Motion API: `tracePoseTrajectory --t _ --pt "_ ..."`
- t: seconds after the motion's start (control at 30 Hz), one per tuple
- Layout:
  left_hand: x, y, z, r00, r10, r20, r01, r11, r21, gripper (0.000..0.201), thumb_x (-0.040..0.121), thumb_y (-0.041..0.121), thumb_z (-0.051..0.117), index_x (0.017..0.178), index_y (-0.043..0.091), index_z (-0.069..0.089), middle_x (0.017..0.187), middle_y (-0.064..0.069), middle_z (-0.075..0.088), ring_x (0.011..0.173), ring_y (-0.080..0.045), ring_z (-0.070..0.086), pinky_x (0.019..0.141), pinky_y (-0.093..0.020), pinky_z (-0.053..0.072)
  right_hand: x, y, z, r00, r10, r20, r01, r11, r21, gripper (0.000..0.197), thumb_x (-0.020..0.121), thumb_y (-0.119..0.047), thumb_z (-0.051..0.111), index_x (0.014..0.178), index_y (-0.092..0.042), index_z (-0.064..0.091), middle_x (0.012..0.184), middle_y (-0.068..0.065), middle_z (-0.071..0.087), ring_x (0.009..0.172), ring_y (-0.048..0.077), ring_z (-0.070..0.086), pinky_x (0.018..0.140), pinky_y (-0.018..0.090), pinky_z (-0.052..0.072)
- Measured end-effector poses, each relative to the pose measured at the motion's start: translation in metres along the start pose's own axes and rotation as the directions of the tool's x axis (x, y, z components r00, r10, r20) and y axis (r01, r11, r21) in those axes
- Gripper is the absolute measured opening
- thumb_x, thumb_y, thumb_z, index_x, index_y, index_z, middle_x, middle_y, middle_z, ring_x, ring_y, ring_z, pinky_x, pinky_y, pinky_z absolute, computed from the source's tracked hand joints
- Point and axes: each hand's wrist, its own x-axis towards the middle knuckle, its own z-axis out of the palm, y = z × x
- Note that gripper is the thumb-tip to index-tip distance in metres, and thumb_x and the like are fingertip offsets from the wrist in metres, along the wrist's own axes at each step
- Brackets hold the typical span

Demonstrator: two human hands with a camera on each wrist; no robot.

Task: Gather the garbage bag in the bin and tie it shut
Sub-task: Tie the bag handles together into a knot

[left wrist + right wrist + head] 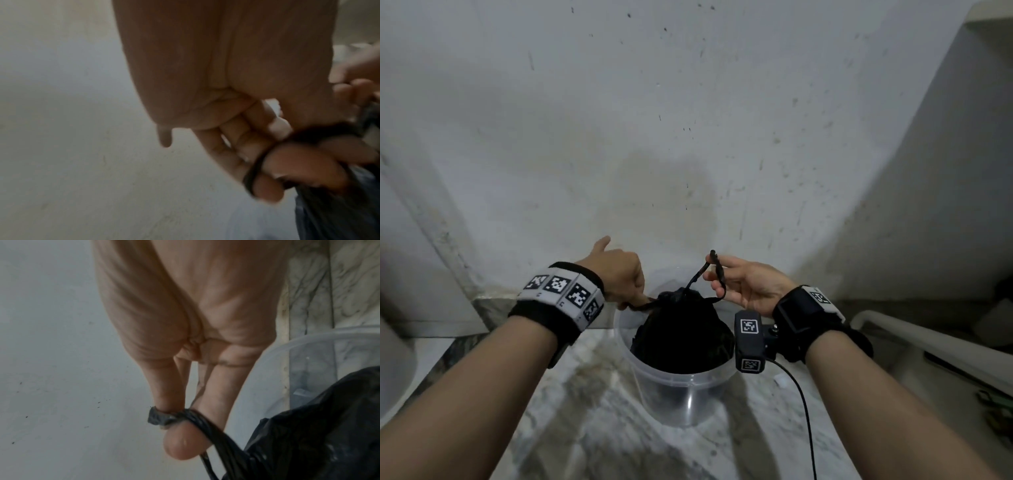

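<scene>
Head: you look forward and down from above at the bin (681, 383) against the wall (688, 102).
Left wrist: close along the palm, facing the wall.
Right wrist: close along the fingers.
Shared: bag (681, 335) appears in all views.

The garbage bag (681, 337) is thin black plastic film, crinkled, with a faint sheen on its folds. Its 2 twisted ends are rope-like strands of the same film. The bin (681, 394) is clear, smooth plastic, slightly cloudy, with a moulded rim. The floor (592, 421) looks like veined grey-white marble with a dull polish. The wall (688, 120) is matt, painted plaster, rough, speckled and stained. The wrist bands (558, 301) are black cloth with white printed marker panels.
</scene>
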Motion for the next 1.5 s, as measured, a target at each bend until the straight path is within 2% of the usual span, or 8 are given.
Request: tracePoseTrajectory --t 0.17,0.37,0.53,0.67,1.0,1.17,1.37,1.5 --pt "0.004 0.026 0.017 0.99 -0.135 -0.029 0.138 0.969 0.206 0.038 0.082 0.053 0.056 0.089 0.02 0.074 0.082 0.004 0.074 0.094 -0.017 0.067 0.112 -0.066 -0.011 0.0 0.0 0.007 1.0 -0.026 -0.002 0.025 1.0 -0.012 0.035 0.089 0.008 0.054 0.121 -0.005 0.062 0.089 0.013 0.063 0.059 0.017 0.064 0.058 0.023 0.057" --pt "0.003 0.033 0.026 0.98 -0.111 -0.167 0.132 0.983 0.123 0.048 0.086 0.057 0.05 0.131 0.04 0.057 0.102 0.01 0.073 0.119 -0.016 0.057 0.111 -0.065 -0.011 -0.004 0.001 0.006 0.998 -0.046 -0.031 0.045 0.999 -0.019 0.039 0.086 0.009 0.058 0.121 -0.006 0.062 0.086 0.012 0.064 0.059 0.019 0.064 0.059 0.024 0.058" --pt "-0.006 0.026 0.014 0.964 -0.165 -0.209 0.206 0.96 0.19 0.054 0.079 0.073 0.043 0.122 0.046 0.062 0.109 0.004 0.072 0.128 -0.021 0.047 0.109 -0.066 -0.013 -0.005 0.001 0.008 0.998 -0.054 -0.044 0.054 0.999 -0.002 0.04 0.086 0.009 0.058 0.124 -0.005 0.061 0.086 0.013 0.065 0.059 0.019 0.064 0.058 0.024 0.057" --pt "-0.009 0.034 0.013 0.941 -0.069 -0.332 0.128 0.979 0.158 0.047 0.084 0.061 0.048 0.13 0.049 0.051 0.106 0.009 0.073 0.119 -0.021 0.052 0.111 -0.057 0.01 -0.003 0.004 0.016 0.996 -0.069 -0.05 0.068 0.998 -0.005 0.039 0.084 0.008 0.061 0.119 -0.009 0.063 0.083 0.013 0.065 0.06 0.021 0.064 0.059 0.025 0.058" --pt "-0.007 0.059 0.016 0.847 -0.048 -0.529 -0.208 0.886 -0.414 0.038 0.085 0.032 0.05 0.117 0.038 0.069 0.092 0.001 0.079 0.093 -0.021 0.069 0.098 -0.043 0.038 -0.001 0.009 0.035 0.993 -0.117 -0.026 0.11 0.977 -0.183 0.033 0.084 0.009 0.06 0.111 -0.011 0.066 0.076 0.011 0.064 0.049 0.018 0.062 0.05 0.027 0.057" --pt "-0.011 0.068 0.013 0.875 -0.131 -0.466 -0.185 0.799 -0.572 0.025 0.084 0.041 0.06 0.104 0.04 0.075 0.063 0.014 0.066 0.077 -0.017 0.061 0.095 -0.045 0.044 0.001 0.012 0.036 0.987 -0.14 -0.078 0.108 0.94 -0.323 0.014 0.086 0.006 0.056 0.084 -0.002 0.068 0.069 0.012 0.054 0.054 0.018 0.051 0.042 0.024 0.051" --pt "-0.004 0.077 0.007 0.901 -0.275 -0.335 -0.018 0.749 -0.662 0.066 0.064 0.076 0.049 0.106 0.032 0.074 0.095 0.007 0.077 0.1 -0.018 0.066 0.095 -0.043 0.047 0.009 0.014 0.04 0.95 -0.25 -0.185 0.152 0.893 -0.424 0.028 0.083 0.007 0.043 0.076 -0.005 0.068 0.07 0.014 0.059 0.054 0.022 0.056 0.042 0.027 0.05" --pt "0.001 0.075 0.007 0.911 -0.319 -0.262 -0.011 0.615 -0.788 0.031 0.067 0.041 0.073 0.092 0.024 0.079 0.087 -0.002 0.078 0.088 -0.02 0.072 0.085 -0.037 0.055 0.01 0.012 0.036 0.958 -0.212 -0.195 0.121 0.911 -0.395 0.015 0.08 0.004 0.061 0.068 -0.006 0.064 0.075 0.017 0.06 0.062 0.026 0.059 0.048 0.032 0.055"
